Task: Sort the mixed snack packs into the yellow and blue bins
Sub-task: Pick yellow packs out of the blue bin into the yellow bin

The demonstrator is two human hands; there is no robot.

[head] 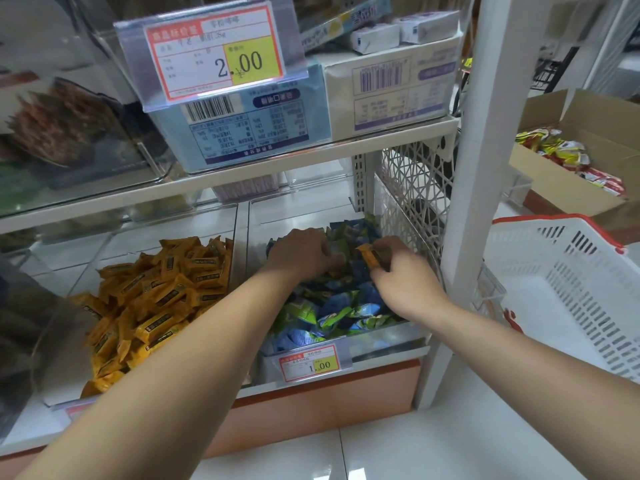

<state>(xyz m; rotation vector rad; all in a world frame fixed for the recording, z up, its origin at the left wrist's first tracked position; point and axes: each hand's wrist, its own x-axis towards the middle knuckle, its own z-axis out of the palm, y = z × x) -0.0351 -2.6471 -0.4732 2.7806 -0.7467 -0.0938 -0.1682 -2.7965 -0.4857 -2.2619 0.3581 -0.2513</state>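
Seemingly, yellow pack [367, 257] between hands [304, 254] [405, 282], blue bin [388, 336].

A white shelf unit [242, 164] with a white upright post [485, 133] stood on a glossy white tiled floor [433, 452], an orange plinth [329, 393] at its base, a white plastic basket [554, 306] and an open cardboard box [606, 112] to its right.

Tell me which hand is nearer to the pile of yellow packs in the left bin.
Left. The left hand is on the blue packs just right of the pile of yellow packs; the right hand, pinching a stray yellow pack, sits farther right.
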